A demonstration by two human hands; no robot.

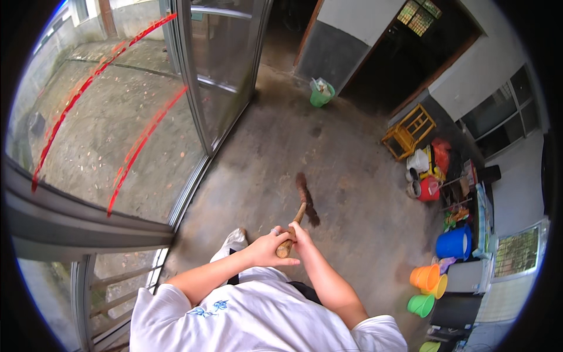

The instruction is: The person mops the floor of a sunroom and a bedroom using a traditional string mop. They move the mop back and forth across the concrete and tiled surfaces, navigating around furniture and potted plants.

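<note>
Gripping the broom handle, both hands' grip sits behind its bristles.

Single head-worn fisheye view, steeply downward, close over the concrete floor by the glass door.

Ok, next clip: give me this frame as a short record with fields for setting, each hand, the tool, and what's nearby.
setting: concrete floor beside a glass door
left hand: gripping the broom handle's top end
right hand: gripping the handle just beyond the left hand
broom: wooden handle, dark bristles down on the floor ahead of the person
foot: white shoe under the left arm
nearby: green bin by the far wall, yellow stool, blue bucket and orange bucket on the right
</note>
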